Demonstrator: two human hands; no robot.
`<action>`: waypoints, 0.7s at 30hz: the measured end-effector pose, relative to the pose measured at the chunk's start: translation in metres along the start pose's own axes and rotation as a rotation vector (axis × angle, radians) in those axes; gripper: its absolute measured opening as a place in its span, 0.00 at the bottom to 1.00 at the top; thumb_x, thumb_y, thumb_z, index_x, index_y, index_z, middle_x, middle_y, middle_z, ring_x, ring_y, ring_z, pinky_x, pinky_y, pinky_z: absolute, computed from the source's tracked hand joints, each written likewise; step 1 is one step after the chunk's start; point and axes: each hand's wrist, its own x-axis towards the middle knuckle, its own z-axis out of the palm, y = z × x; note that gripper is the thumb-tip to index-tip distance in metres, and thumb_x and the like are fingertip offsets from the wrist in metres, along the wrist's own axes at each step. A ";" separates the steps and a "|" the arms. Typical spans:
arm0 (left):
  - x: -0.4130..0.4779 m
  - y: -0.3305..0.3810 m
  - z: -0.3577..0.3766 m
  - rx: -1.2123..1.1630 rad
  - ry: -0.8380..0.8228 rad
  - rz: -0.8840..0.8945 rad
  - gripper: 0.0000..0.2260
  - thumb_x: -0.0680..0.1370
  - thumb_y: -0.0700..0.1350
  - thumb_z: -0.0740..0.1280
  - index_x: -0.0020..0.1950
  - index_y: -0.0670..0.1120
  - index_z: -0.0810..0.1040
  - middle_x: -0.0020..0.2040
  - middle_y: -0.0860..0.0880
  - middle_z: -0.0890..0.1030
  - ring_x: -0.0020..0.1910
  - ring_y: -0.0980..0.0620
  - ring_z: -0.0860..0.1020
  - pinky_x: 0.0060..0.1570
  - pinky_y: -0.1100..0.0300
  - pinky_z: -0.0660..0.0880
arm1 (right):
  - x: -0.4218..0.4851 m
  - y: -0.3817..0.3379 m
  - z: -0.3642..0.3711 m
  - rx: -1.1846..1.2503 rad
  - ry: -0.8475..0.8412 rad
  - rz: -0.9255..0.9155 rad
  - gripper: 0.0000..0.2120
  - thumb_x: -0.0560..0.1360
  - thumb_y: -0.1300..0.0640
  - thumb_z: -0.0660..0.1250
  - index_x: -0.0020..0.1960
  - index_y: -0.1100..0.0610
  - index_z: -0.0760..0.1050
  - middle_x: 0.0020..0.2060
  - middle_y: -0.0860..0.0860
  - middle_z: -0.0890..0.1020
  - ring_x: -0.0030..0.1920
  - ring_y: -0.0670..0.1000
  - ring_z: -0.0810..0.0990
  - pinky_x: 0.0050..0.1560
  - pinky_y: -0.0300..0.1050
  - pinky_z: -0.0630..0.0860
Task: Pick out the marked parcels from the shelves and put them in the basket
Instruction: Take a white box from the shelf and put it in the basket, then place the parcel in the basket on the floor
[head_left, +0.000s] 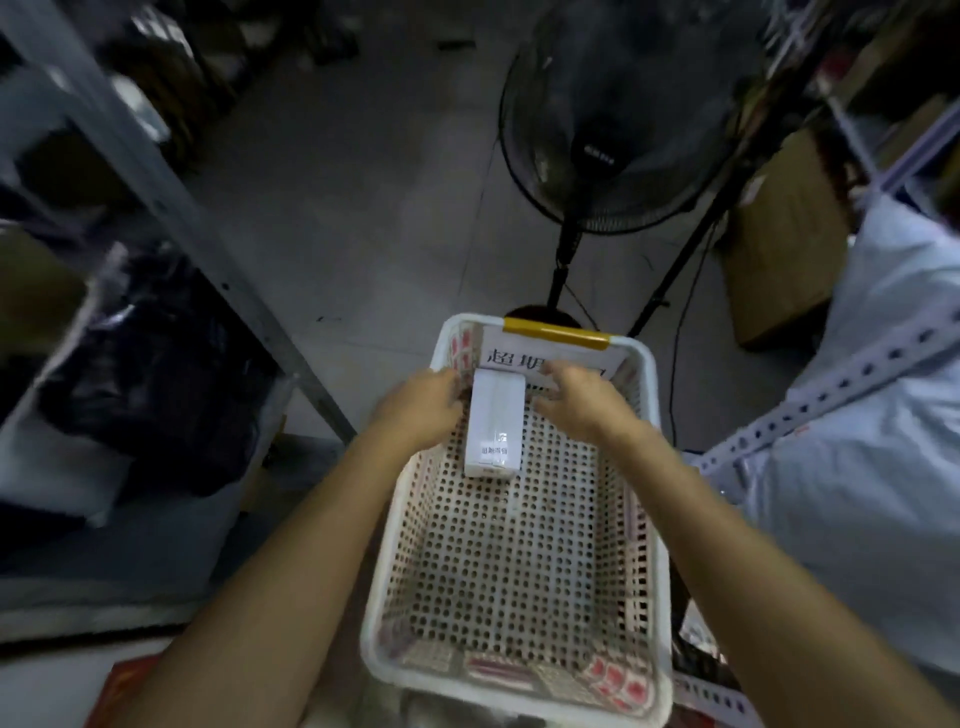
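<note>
The left hand (421, 405) is curling its fingers on the white parcel (493, 421), the right hand (576, 400) unclear if gripping, risking a lopsided drop into the basket (519, 571).

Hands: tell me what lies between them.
In the head view, a white parcel lies between the left hand and the right hand, inside the basket.

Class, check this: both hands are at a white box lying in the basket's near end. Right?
No. In the head view the left hand and right hand are at the white box, but it lies in the far end of the basket.
</note>
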 end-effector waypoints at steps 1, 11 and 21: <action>-0.011 0.006 -0.019 0.025 0.036 0.007 0.18 0.81 0.50 0.61 0.71 0.51 0.70 0.66 0.45 0.76 0.59 0.44 0.77 0.56 0.48 0.77 | -0.009 -0.014 -0.017 -0.023 0.031 -0.021 0.24 0.79 0.47 0.66 0.72 0.52 0.67 0.67 0.53 0.76 0.63 0.56 0.76 0.60 0.53 0.76; -0.140 0.010 -0.162 0.163 0.315 -0.090 0.21 0.81 0.55 0.62 0.74 0.55 0.67 0.68 0.48 0.73 0.63 0.43 0.76 0.59 0.48 0.75 | -0.091 -0.135 -0.122 -0.168 0.135 -0.346 0.26 0.78 0.43 0.65 0.73 0.51 0.65 0.66 0.54 0.75 0.64 0.58 0.75 0.59 0.50 0.72; -0.341 -0.004 -0.182 0.123 0.605 -0.493 0.20 0.80 0.56 0.62 0.71 0.55 0.69 0.63 0.48 0.76 0.59 0.44 0.77 0.55 0.50 0.76 | -0.177 -0.242 -0.123 -0.163 -0.005 -0.830 0.26 0.78 0.45 0.66 0.73 0.49 0.66 0.65 0.55 0.77 0.62 0.59 0.77 0.60 0.54 0.75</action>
